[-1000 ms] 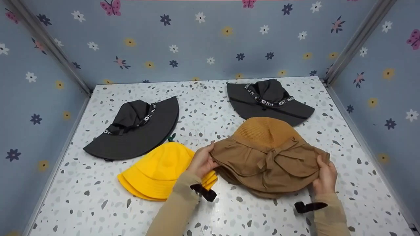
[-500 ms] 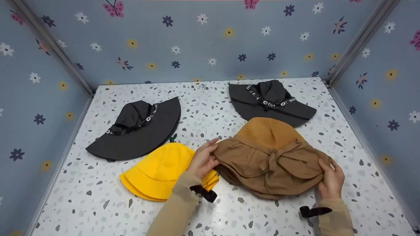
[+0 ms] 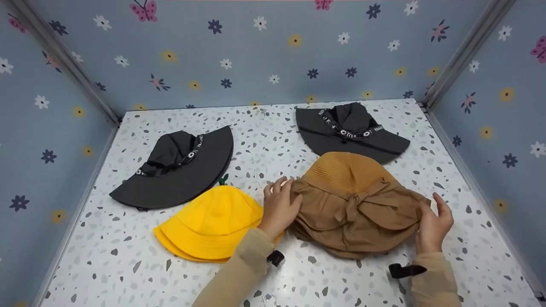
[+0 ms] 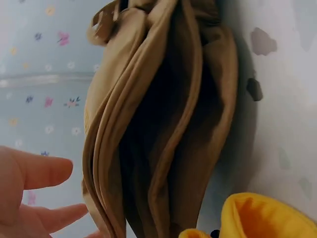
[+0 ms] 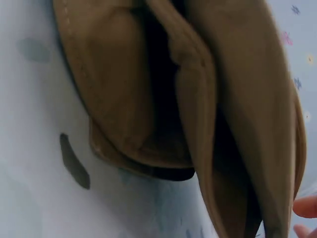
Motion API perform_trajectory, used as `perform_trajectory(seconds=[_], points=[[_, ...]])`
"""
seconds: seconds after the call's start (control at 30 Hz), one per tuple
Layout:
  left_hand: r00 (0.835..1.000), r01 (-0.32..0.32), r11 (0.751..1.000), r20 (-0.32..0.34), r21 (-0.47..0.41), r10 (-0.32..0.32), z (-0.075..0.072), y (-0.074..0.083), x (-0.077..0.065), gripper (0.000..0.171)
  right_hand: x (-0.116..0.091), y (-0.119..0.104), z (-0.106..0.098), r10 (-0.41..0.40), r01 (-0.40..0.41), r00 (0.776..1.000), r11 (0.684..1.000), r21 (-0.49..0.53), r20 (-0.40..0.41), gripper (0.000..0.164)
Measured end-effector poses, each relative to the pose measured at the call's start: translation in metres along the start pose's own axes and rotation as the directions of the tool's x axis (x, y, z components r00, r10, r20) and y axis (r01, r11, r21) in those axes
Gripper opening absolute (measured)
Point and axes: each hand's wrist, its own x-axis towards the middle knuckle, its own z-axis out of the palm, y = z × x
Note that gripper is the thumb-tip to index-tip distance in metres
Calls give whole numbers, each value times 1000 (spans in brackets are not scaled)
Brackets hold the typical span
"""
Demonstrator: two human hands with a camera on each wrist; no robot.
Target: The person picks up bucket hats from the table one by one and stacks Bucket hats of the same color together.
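We see the brown hats on the speckled table, tucked inside each other, maybe to save room. The left hand and right hand are at opposite sides, both loose and not pinching, perhaps to make the pile neat. The yellow hats sit just beside them.

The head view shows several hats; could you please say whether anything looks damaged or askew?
Nothing looks damaged; the brown sun hat has a rumpled brim, and the dark bucket hats slant opposite ways.
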Motion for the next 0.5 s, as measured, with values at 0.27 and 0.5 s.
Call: perform_trajectory(seconds=[0.27, 0.5], points=[[995, -96, 924, 23, 371, 95, 20, 13, -4, 60, -6, 1, 20, -361, 394, 918, 872, -290, 161, 44], [988, -153, 913, 93, 379, 127, 34, 16, -5, 62, -9, 10, 37, -411, 585, 799, 699, -411, 439, 53]])
